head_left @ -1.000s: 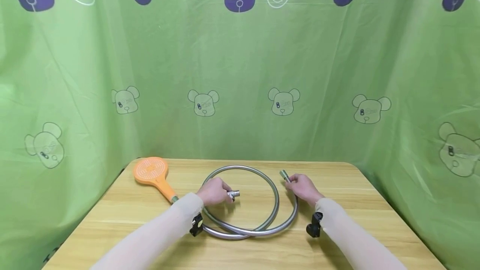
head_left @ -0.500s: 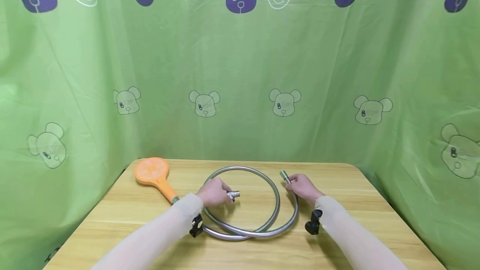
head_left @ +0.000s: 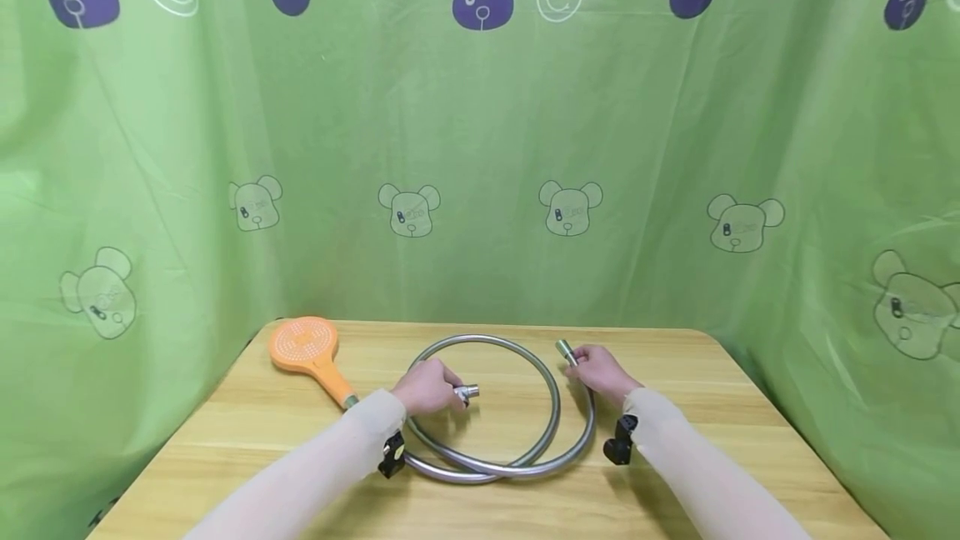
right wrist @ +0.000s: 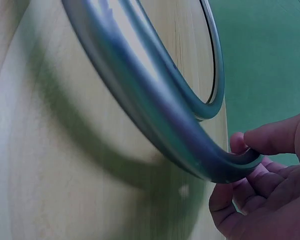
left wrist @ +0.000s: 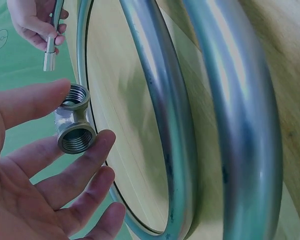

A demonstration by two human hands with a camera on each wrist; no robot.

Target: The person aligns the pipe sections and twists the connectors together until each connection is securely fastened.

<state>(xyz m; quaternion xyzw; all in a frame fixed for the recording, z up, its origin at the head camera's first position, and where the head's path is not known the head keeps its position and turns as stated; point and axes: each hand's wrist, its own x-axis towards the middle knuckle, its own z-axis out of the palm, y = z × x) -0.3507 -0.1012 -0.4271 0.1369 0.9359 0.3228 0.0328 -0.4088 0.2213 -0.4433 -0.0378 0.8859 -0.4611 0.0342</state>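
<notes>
My left hand (head_left: 427,387) pinches a metal pipe tee (left wrist: 76,119) between thumb and fingers; the left wrist view shows two of its threaded openings. On the right, my right hand (head_left: 604,373) grips a silver shower hose (head_left: 556,411) just behind its end connector (head_left: 564,350). That connector points up and away, a little apart from the tee. The hose lies in a big loop on the table and runs under my left forearm. An orange shower head (head_left: 303,345) rests at the left, with its handle meeting a metal connector by my left sleeve.
The wooden table (head_left: 675,473) has its far edge against a green patterned curtain (head_left: 480,273), which also hangs on both sides. A small black camera (head_left: 392,454) is strapped to my left wrist, another black camera (head_left: 620,440) to my right.
My right hand has shifted slightly left, bringing the hose end a little closer to the tee. My left hand and the shower head stay nearly where they were.
</notes>
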